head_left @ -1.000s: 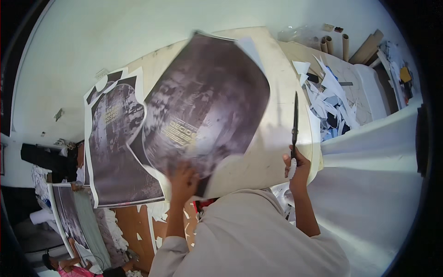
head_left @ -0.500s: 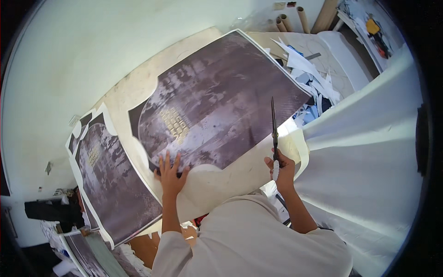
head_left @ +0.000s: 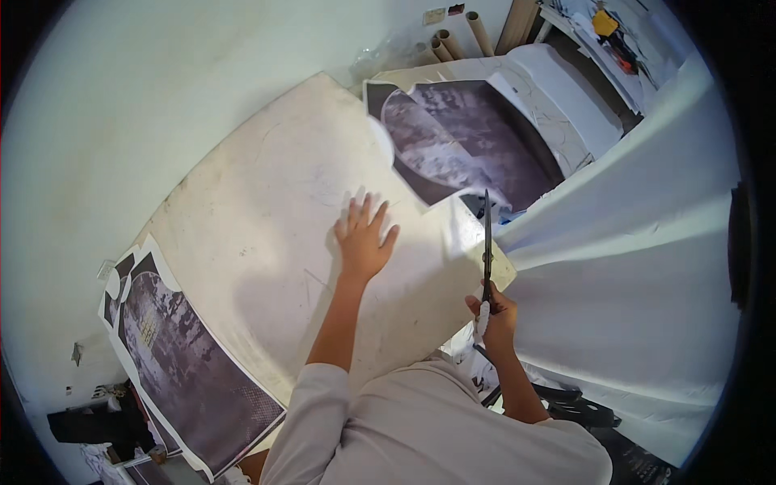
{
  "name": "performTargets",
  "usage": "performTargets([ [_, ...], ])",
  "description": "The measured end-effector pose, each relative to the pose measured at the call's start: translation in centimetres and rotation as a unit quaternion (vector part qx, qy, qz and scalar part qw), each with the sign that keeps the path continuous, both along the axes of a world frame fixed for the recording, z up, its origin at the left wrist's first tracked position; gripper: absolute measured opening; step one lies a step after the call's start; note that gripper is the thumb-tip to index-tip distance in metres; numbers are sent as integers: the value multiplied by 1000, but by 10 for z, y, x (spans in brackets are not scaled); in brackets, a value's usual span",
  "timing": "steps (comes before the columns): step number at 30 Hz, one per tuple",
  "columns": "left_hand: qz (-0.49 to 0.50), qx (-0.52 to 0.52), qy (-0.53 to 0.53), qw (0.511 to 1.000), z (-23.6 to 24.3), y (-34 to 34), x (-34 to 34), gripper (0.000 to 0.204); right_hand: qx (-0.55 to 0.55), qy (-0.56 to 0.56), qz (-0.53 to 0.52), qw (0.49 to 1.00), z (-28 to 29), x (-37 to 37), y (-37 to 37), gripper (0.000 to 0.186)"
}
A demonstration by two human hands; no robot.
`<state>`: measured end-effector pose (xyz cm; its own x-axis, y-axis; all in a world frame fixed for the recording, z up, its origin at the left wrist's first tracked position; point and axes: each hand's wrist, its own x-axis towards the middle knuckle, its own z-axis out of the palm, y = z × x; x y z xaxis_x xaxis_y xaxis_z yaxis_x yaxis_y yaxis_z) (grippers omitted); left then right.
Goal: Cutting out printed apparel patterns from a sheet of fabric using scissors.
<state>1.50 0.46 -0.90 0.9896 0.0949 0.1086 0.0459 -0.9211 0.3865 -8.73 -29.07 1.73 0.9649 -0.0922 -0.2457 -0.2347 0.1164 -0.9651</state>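
My left hand (head_left: 365,246) is over the middle of the pale table (head_left: 259,194), fingers spread and nothing in them; whether the palm rests on it I cannot tell. In my right hand (head_left: 499,322), near the table's right edge, is a pair of long dark scissors (head_left: 487,230) with white wrapping on the handle. Their blades point away from me and look closed. Beyond the left fingertips, a dark purple-grey printed sheet (head_left: 477,121) with curved cut-outs lies across the table's far right end, slightly blurred. The scissor tips overlap its near edge in view.
More printed sheets (head_left: 194,364) with white borders lie at the table's left end. Cardboard tubes (head_left: 478,34) lean on the back wall beside a cluttered shelf (head_left: 598,56). A white curtain (head_left: 614,259) hangs close along the right. Dark items (head_left: 97,424) stand at lower left.
The large printed sheet has slid away from me to the far right, baring the tabletop. My left hand has moved forward and right off it. My right hand still holds the scissors.
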Motion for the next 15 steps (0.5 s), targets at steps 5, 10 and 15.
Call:
performTargets([
  [5, 104, 62, 29, 992, -5, 60, -104, 56, -116, 2, 100, 988, -12, 24, 1, 38],
  [10, 355, 172, 18, 919, 12, 101, -266, 54, -49, -51, 146, 987, -3, 41, 27, 13],
  [15, 598, 200, -31, 776, -4, 99, -384, 58, -72, -59, 204, 975, -23, 53, -3, 15],
])
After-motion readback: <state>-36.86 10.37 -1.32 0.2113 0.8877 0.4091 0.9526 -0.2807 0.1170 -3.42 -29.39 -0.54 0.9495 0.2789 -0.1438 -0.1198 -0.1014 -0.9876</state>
